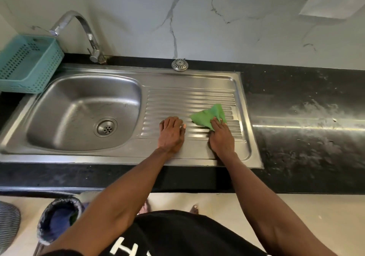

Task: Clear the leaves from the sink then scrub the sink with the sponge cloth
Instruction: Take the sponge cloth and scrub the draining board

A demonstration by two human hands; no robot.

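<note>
The cloth is a thin, bright green sheet, crumpled into a rough triangle, with one corner standing up toward the wall and a flatter flap spread to the left. It lies on the ribbed drainboard of the sink, toward the drainboard's right end and well apart from the basin.

The right hand lies palm down on the cloth's near edge, fingers straight and close together, pressing the cloth to the ridges; the fingertips are covered partly by the green folds. The left hand rests just beside it, to the left, flat on the bare ribs, fingers relaxed and slightly spread, thumb pointing toward the cloth and holding nothing. The two hands are near each other but apart.

Nearest the camera, on the pale floor, a bin with a dark liner stands to the left of the person's dark shirt. Above it runs the black counter, glossy and streaked with pale smears to the right of the sink. The steel basin shows a round drain in its floor. Beyond, a teal basket sits at the basin's far left corner, a curved tap rises behind the basin, and a round strainer cap rests at the sink's back rim. The wall is white marble with grey veins.
</note>
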